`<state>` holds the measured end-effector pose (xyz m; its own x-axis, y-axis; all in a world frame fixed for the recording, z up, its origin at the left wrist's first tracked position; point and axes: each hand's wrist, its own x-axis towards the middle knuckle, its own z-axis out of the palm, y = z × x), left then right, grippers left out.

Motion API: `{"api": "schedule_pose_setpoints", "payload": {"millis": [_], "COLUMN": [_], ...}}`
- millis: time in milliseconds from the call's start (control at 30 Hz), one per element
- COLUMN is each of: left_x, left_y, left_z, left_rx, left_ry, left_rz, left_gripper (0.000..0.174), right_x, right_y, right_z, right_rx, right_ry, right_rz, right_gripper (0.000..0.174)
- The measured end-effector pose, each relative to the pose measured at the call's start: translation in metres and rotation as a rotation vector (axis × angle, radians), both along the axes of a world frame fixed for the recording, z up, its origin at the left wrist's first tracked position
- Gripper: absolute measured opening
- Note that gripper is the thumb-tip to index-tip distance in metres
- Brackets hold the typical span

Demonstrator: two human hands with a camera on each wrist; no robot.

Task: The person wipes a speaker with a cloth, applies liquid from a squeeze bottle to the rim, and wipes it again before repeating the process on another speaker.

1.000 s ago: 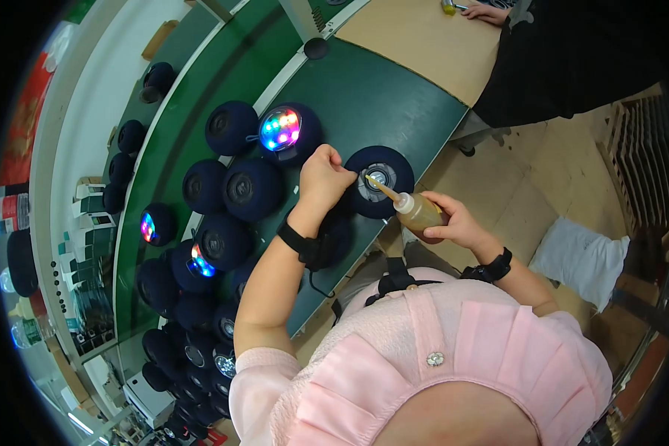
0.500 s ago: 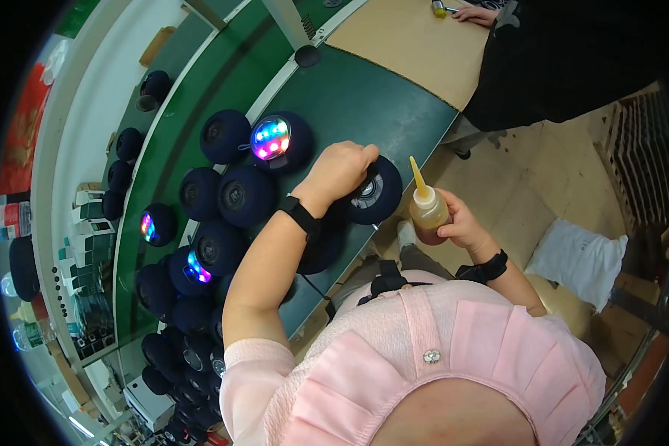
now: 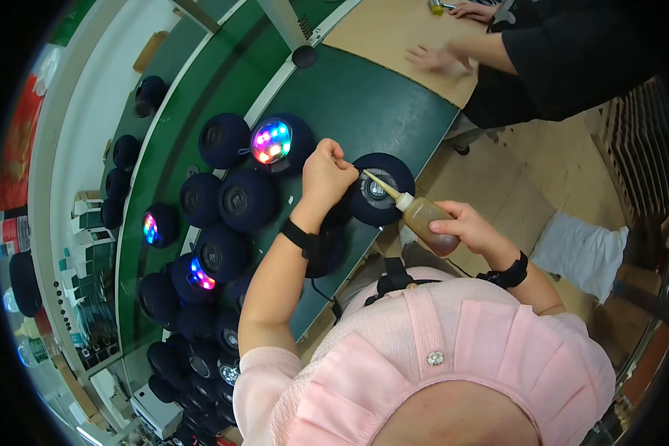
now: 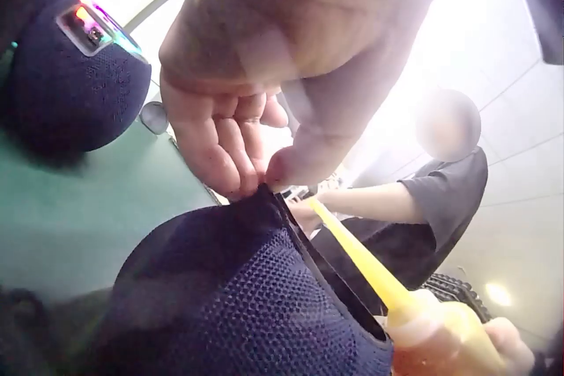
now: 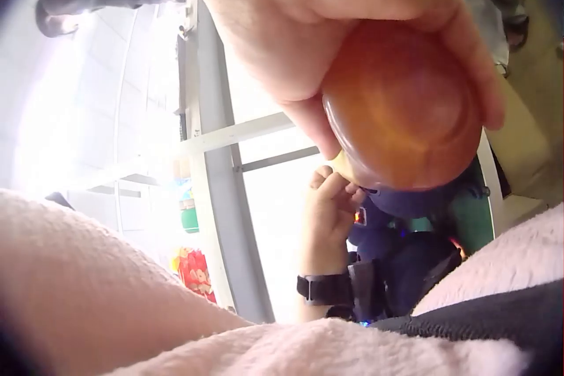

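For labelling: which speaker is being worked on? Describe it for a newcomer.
On the green table, find its near edge. The speaker there alone has the left hand pinching its cover and the nozzle of an amber bottle at its centre.

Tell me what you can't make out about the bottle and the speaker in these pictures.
Tip of the nozzle: in the left wrist view it is behind the rim of the speaker; in the head view it is too small to see contact.
Whole nozzle: in the right wrist view it is hidden by the bottle base and right hand.
Liquid flow: not discernible in any view.
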<state>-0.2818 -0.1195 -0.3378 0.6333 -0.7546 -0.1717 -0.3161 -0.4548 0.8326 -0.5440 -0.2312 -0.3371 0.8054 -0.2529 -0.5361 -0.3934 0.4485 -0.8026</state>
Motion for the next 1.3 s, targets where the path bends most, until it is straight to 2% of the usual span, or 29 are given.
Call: {"api": "schedule_pose_setpoints", "payload": {"millis": [200,667,1000,1300], "left_x": [0.0,-0.005,-0.011,-0.001], "left_y": [0.002,0.001,-0.002,0.003], "left_z": [-0.016,-0.003,0.007,-0.015], "left_rx": [-0.049,-0.008,0.046,0.014], "left_ry": [-0.007,-0.077,-0.146,0.003], "left_rz": [0.031,0.017,0.031,0.079], "left_gripper": [0.025,0.024,0.026,0.026], "right_x": [0.005,0.008,0.008,0.004], "right_y": [0.003,0.008,0.007,0.01], "right_z": [0.007,0.018,0.019,0.015], "right_rx": [-0.044,-0.12,-0.274,-0.266], "right_ry": [0.05,0.154,0.202,0.147], "right_rz": [-0.022,0.008,0.074,0.036], "right_gripper": [0.048,0.048,0.05,0.053]}}
